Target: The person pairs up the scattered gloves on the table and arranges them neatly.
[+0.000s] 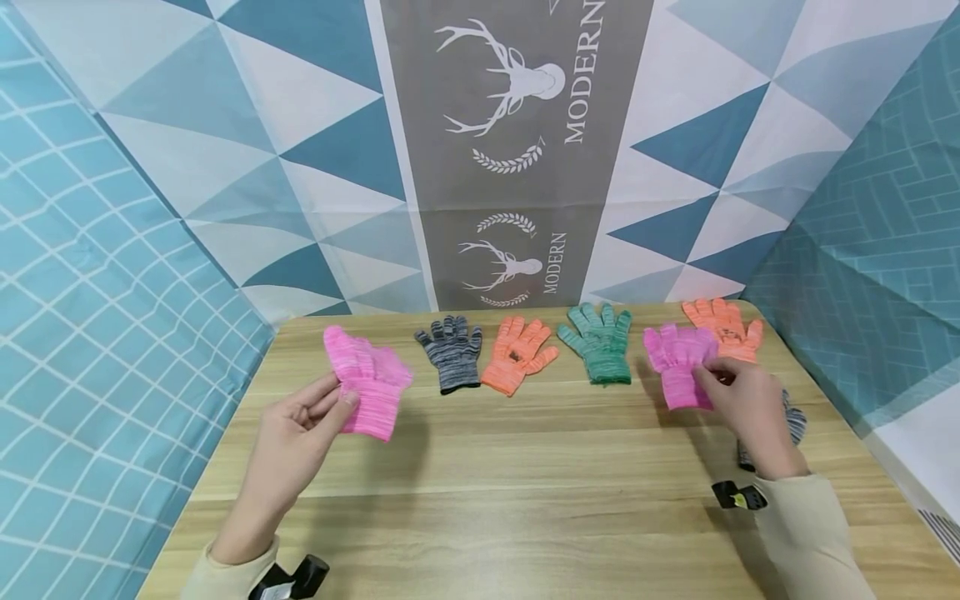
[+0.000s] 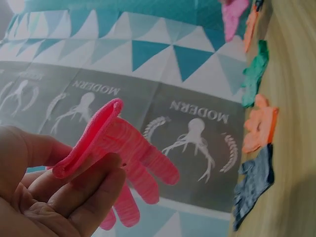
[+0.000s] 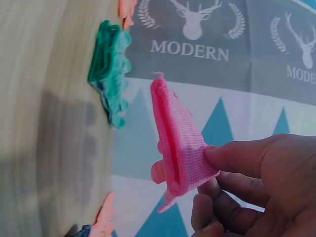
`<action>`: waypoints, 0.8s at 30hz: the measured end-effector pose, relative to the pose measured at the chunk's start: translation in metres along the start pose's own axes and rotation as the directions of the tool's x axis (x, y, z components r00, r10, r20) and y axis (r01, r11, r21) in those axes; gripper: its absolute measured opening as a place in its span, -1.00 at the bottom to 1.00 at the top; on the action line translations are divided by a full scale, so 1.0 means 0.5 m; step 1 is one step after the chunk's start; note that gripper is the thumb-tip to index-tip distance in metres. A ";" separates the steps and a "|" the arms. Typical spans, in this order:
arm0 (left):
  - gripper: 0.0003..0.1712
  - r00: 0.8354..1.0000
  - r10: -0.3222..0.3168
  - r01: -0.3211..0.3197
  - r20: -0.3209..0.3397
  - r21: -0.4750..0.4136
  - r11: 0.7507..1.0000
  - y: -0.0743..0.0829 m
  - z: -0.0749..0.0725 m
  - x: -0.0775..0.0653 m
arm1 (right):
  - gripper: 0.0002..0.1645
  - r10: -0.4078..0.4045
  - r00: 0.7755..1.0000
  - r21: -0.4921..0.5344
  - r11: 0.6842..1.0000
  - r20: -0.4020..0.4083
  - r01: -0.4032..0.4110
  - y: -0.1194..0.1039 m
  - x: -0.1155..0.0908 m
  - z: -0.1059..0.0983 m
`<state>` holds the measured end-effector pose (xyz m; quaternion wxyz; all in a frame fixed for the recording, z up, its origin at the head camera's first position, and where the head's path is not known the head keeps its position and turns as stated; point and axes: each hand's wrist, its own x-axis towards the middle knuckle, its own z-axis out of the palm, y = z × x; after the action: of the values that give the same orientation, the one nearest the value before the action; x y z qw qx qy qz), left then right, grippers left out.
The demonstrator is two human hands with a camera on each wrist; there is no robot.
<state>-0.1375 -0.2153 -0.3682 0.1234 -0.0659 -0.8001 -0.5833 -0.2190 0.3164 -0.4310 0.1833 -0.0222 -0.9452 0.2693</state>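
My left hand (image 1: 300, 429) pinches a pink knit glove (image 1: 371, 387) by one side of its cuff, thumb in front and fingers behind. In the left wrist view the cuff opening of that pink glove (image 2: 131, 158) faces the hand and its fingers point away. On the right, my right hand (image 1: 750, 404) grips a second pink glove (image 1: 682, 367) at its cuff edge between thumb and fingers. The right wrist view shows this glove (image 3: 185, 148) held off the table, cuff opening turned toward the table side.
Along the back of the wooden table (image 1: 510, 500) lie a dark grey glove (image 1: 453, 354), an orange glove (image 1: 517, 354) and a green glove (image 1: 600, 342). Another orange glove (image 1: 723, 325) is at the back right corner. A grey glove (image 1: 795, 421) lies partly hidden behind the right hand.
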 end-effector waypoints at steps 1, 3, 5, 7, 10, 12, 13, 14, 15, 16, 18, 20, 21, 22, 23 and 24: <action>-0.47 1.000 0.001 -0.001 0.011 0.012 1.000 -0.001 0.006 0.000 | -0.72 -0.003 1.000 -0.003 1.000 -0.006 0.003 -0.003 -0.001 -0.002; -0.47 0.999 -0.010 0.009 0.031 0.019 1.000 -0.003 0.019 -0.001 | -0.70 -0.008 1.000 -0.007 1.000 -0.016 0.008 -0.008 -0.002 -0.005; -0.46 0.999 -0.034 0.033 0.043 0.017 0.999 -0.005 0.031 -0.003 | -0.69 -0.015 1.000 -0.004 1.000 -0.025 0.015 -0.013 -0.004 -0.008; -0.45 0.996 -0.062 0.061 0.057 0.019 0.998 -0.008 0.044 -0.005 | -0.69 -0.021 0.999 0.003 1.000 -0.034 0.021 -0.018 -0.007 -0.010; -0.45 0.992 -0.102 0.101 0.070 0.017 0.995 -0.016 0.064 -0.009 | -0.70 -0.035 0.998 0.010 0.999 -0.049 0.035 -0.026 -0.010 -0.014; -0.46 0.990 -0.121 0.121 0.077 0.010 0.993 -0.024 0.078 -0.012 | -0.70 -0.040 0.998 0.010 0.999 -0.054 0.041 -0.030 -0.012 -0.016; -0.47 0.988 -0.128 0.128 0.083 0.006 0.992 -0.029 0.085 -0.013 | -0.70 -0.041 0.998 0.009 0.999 -0.055 0.042 -0.032 -0.012 -0.017; -0.47 0.987 -0.135 0.136 0.087 0.002 0.991 -0.034 0.093 -0.014 | -0.70 -0.042 0.998 0.006 0.999 -0.056 0.042 -0.034 -0.013 -0.017; -0.47 0.985 -0.142 0.144 0.094 -0.007 0.990 -0.039 0.101 -0.015 | -0.70 -0.040 0.998 0.006 0.999 -0.057 0.041 -0.035 -0.013 -0.018; -0.47 0.984 -0.145 0.147 0.103 -0.011 0.989 -0.044 0.110 -0.017 | -0.70 -0.039 0.998 0.006 0.999 -0.057 0.040 -0.036 -0.013 -0.019; -0.47 0.981 -0.148 0.152 0.128 -0.024 0.988 -0.054 0.129 -0.021 | -0.70 -0.038 0.998 0.009 0.999 -0.057 0.039 -0.037 -0.014 -0.020; -0.46 0.977 -0.151 0.159 0.152 -0.044 0.986 -0.065 0.149 -0.026 | -0.70 -0.041 0.998 0.015 0.999 -0.057 0.042 -0.039 -0.015 -0.020; -0.45 0.975 -0.149 0.160 0.164 -0.056 0.986 -0.071 0.158 -0.030 | -0.71 -0.044 0.997 0.020 0.999 -0.056 0.045 -0.039 -0.016 -0.020; -0.45 0.973 -0.147 0.161 0.178 -0.065 0.985 -0.076 0.168 -0.034 | -0.71 -0.047 0.997 0.024 0.999 -0.056 0.048 -0.040 -0.016 -0.019; -0.45 0.970 -0.145 0.161 0.193 -0.071 0.984 -0.081 0.177 -0.037 | -0.71 -0.049 0.997 0.029 0.998 -0.055 0.051 -0.040 -0.017 -0.019; -0.44 0.967 -0.143 0.161 0.209 -0.072 0.984 -0.087 0.186 -0.041 | -0.72 -0.053 0.997 0.034 0.998 -0.056 0.055 -0.041 -0.017 -0.018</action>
<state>-0.1398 -0.1395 -0.4405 -0.0070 -0.0687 -0.7847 -0.6160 -0.2067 0.3022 -0.4161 0.2167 -0.0007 -0.9352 0.2803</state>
